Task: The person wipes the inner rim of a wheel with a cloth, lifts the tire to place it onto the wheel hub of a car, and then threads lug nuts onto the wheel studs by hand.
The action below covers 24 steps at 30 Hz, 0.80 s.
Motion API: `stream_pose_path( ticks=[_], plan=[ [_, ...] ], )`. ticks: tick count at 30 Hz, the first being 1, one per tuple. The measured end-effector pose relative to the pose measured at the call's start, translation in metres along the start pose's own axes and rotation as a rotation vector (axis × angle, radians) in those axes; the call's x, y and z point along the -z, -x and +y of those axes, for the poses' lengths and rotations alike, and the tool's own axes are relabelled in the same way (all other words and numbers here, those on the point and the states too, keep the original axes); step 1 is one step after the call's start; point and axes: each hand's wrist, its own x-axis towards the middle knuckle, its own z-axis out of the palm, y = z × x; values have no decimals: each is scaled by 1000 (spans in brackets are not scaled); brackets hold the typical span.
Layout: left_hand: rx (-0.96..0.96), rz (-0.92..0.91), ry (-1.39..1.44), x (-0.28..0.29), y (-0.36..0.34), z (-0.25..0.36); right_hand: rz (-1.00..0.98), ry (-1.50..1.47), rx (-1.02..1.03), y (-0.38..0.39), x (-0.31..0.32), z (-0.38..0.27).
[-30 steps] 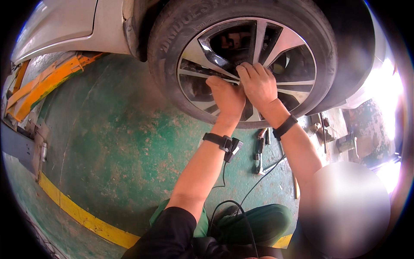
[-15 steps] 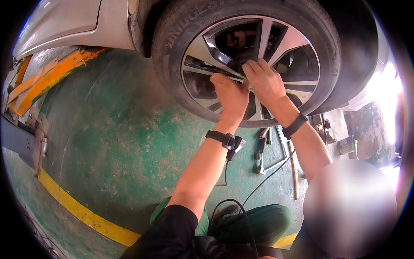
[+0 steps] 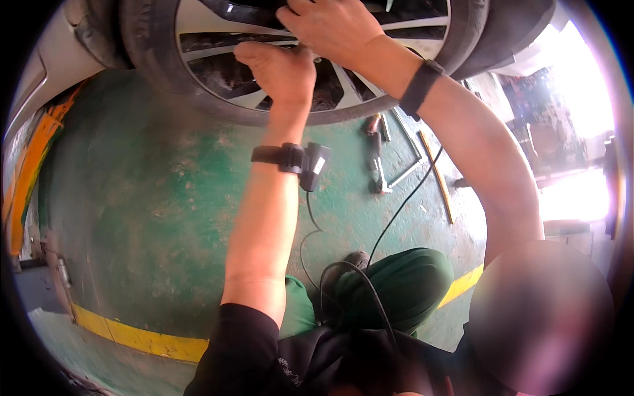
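Both on the far alloy wheel: left hand curled against spokes, right hand pressed flat, fingertips hidden.

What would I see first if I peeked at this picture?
Two bare hands, the left hand and right hand, pressed against a big car wheel at the top. Below it, tools lie on the worn green floor, right of the left arm.
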Motion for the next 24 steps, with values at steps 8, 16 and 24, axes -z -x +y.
stream_pose_path(
  ticks=[8, 16, 24],
  plan=[
    [-99, -47, -127, -7, -1, -20, -124, -20, 11, 5, 0, -5],
    [-102, 12, -82, -10, 3, -18, -201, 29, 55, 1, -1, -3],
    [-150, -105, -155, -12, -8, -45, -216, 21, 33, -1, -6, -4]
  ],
)
